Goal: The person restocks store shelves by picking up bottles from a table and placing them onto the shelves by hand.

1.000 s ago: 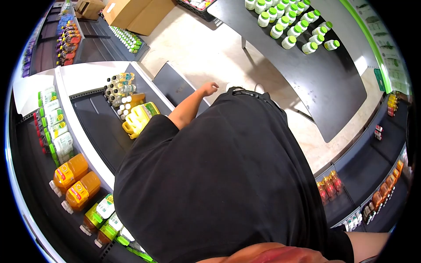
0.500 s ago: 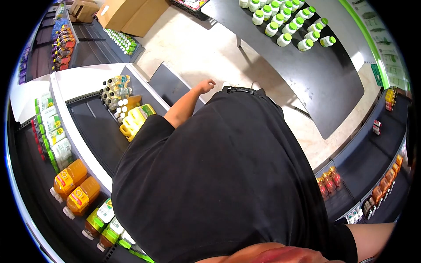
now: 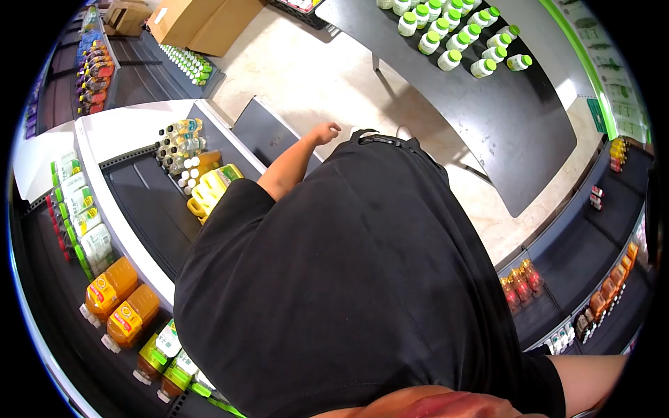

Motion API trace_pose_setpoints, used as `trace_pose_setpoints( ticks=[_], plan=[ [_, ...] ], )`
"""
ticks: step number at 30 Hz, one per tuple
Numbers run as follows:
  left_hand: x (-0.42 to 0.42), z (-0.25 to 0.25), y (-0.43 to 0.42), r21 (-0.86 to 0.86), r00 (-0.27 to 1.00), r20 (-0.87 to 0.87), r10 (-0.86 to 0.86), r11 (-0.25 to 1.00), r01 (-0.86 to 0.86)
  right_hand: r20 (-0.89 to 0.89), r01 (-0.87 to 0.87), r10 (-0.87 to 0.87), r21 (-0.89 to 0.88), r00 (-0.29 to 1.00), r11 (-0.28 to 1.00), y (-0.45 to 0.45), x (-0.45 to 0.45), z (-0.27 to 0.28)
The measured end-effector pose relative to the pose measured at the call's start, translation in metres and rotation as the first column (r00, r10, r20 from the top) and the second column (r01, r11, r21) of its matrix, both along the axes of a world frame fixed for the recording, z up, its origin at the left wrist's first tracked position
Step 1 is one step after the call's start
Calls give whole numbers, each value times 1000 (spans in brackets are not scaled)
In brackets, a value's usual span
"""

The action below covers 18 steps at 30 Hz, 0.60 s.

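My left hand (image 3: 325, 132) hangs beside my waist, fingers loosely curled and a little apart, with nothing in it. It is above the pale floor, near a low dark shelf panel (image 3: 268, 132). Nearest on the shelf to my left arm is a large yellow jug (image 3: 211, 191), standing by clear bottles of pale liquid (image 3: 185, 143) with dark caps. My right forearm (image 3: 589, 380) reaches out of view at the lower right, so my right hand is hidden beyond the edge.
A dark table (image 3: 502, 139) ahead on the right bears several white bottles with green caps (image 3: 449, 60). Shelves hold orange drink bottles (image 3: 129, 317) at left and red bottles (image 3: 521, 285) at right. A cardboard box (image 3: 198, 24) stands at the back left.
The view has shifted very slightly, with the table and shelves moving a little in the picture. My left hand keeps nearly the same pose.
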State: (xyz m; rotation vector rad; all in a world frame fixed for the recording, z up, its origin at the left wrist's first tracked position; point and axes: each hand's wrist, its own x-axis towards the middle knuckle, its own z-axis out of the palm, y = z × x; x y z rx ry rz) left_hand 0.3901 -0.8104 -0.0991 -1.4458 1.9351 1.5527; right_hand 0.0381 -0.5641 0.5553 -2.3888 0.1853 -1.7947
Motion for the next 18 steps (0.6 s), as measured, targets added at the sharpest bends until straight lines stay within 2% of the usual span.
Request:
trace_pose_setpoints(
  ticks=[11, 18],
  plan=[
    [-3, 9, 5, 26, 1000, 23, 16, 1000, -17, -17, -2, 2, -9, 1000, 1000, 9, 0, 5],
    [-10, -10, 6, -16, 999, -32, -7, 1000, 6, -52, -34, 33, -29, 998, 999, 20, 2, 18]
  ],
)
